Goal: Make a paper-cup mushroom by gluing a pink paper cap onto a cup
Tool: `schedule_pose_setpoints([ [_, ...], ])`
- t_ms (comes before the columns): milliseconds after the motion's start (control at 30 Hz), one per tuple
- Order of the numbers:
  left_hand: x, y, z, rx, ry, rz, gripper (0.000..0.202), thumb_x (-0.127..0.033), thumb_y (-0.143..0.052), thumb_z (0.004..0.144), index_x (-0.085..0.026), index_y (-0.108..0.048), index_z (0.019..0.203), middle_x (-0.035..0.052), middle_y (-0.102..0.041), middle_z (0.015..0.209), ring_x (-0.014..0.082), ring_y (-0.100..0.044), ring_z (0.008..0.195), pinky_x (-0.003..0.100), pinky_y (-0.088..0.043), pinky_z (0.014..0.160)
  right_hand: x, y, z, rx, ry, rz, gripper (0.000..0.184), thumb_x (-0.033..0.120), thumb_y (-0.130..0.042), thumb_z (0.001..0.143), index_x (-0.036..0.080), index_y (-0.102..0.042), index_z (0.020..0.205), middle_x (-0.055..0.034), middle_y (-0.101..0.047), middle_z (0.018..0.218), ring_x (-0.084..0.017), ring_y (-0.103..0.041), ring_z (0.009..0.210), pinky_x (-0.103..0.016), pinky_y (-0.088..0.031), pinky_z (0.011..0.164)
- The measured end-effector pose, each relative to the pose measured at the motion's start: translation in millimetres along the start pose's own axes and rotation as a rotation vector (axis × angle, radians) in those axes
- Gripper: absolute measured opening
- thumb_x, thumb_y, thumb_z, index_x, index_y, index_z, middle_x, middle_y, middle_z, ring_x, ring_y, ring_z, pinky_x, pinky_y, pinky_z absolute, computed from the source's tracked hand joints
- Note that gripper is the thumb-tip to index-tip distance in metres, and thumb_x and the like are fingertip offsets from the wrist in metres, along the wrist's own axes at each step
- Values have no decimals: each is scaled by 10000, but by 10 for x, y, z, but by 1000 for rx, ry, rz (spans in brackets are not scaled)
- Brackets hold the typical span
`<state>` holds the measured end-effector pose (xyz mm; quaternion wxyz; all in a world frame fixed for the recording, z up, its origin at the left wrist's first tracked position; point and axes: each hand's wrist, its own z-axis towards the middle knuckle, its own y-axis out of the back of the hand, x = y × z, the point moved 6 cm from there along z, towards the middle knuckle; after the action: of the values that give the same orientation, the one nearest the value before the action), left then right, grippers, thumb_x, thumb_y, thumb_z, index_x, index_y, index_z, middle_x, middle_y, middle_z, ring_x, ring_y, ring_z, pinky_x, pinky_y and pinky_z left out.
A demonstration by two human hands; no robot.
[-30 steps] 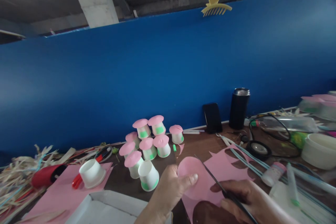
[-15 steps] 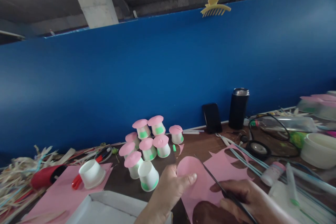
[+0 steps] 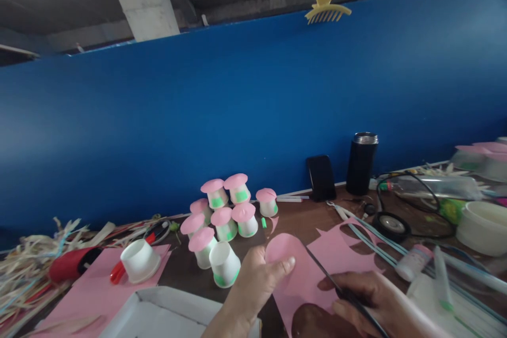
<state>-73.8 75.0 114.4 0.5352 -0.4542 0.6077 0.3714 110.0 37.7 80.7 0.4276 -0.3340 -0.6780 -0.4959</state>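
My left hand (image 3: 259, 280) grips a pink paper sheet (image 3: 328, 245), its thumb flat on a rounded, partly cut part (image 3: 285, 248). Black scissors (image 3: 319, 266), seen nearly edge-on, are in my right hand (image 3: 364, 296), with their blades along the right side of that round part. Curved cut-outs run along the sheet's right and lower edges. Left of my hands stand several white cups with pink paper caps (image 3: 224, 218) and green patches. An uncapped white cup (image 3: 224, 265) with a green rim is nearest my left hand.
A white box (image 3: 158, 301) lies at the front left, beside pink paper (image 3: 85, 296) bearing a white cup (image 3: 139, 260). A phone (image 3: 321, 177) and black flask (image 3: 361, 163) stand against the blue partition (image 3: 237, 100). Straws, a tape roll (image 3: 392, 226) and a tub (image 3: 481, 227) crowd the right.
The camera view has shifted very slightly. Both hands keep nearly the same pose on the paper and scissors; the round part sits slightly higher and more to the left.
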Motion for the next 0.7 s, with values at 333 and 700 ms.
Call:
schedule_pose_setpoints([
  [333,-40,-3,-27,-13,0,24,312,-415,-727,727,-128,-713,847,86,-705,823,255,-644,803,329,-495,706,-3,-4,-3,-3,-30,8,441,571,-632,726,196,-760,920,18,-525,597,-107,-404,533,-205,-334,484],
  [700,-28,11,-17,-15,-20,52,301,-428,-717,737,-131,-708,787,75,-687,807,255,-638,821,336,-500,726,12,12,-1,-23,-56,18,447,575,-644,701,200,-766,911,17,-522,589,-111,-406,540,-204,-330,486],
])
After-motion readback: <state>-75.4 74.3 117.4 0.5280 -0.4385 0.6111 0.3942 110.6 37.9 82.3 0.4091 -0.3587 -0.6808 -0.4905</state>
